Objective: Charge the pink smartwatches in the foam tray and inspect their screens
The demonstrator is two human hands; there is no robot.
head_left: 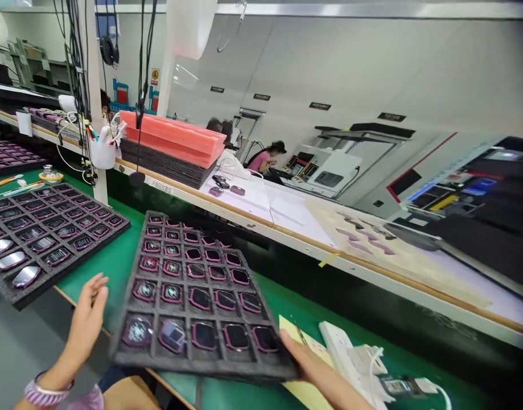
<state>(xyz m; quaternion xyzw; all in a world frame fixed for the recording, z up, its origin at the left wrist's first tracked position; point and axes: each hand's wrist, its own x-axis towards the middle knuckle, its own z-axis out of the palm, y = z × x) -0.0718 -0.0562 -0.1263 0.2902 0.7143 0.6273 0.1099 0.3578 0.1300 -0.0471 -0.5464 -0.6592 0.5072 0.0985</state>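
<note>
The dark foam tray (193,365) is held tilted over the front edge of the green bench (116,259). It is five pockets across and about six rows deep, most holding a pink-rimmed watch case (204,335). The right hand (316,370) grips its near right corner. The left hand (87,319) is open, fingers spread, just beside its left edge. A second filled tray (28,296) lies to the left. The white shelf label (159,185) is too small to read.

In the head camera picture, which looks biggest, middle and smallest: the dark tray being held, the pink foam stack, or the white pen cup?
Dark tray (nearest the camera, which helps)
Pink foam stack
White pen cup
</note>
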